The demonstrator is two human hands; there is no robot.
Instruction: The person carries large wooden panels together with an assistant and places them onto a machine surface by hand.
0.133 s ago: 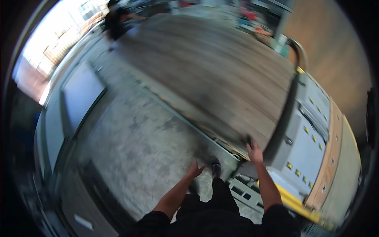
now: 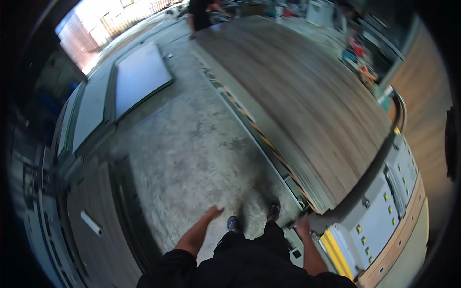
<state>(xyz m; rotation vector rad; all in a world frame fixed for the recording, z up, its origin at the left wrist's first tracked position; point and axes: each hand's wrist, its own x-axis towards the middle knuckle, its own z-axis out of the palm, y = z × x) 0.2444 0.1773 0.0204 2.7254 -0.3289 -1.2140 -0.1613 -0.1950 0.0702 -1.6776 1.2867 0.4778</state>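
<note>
Brown boards [image 2: 297,96] already lie stacked, none lifted, just beyond the right hand [image 2: 303,226], its fingers too blurred to read; the left hand's [image 2: 212,213] fingers hang empty, loosely parted, well apart from them.

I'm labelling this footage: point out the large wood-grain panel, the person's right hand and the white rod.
Large wood-grain panel [image 2: 293,103]: head view, middle of its top face.
Right hand [image 2: 302,225]: head view, blurred middle.
White rod [image 2: 91,222]: head view, middle of its length.
</note>
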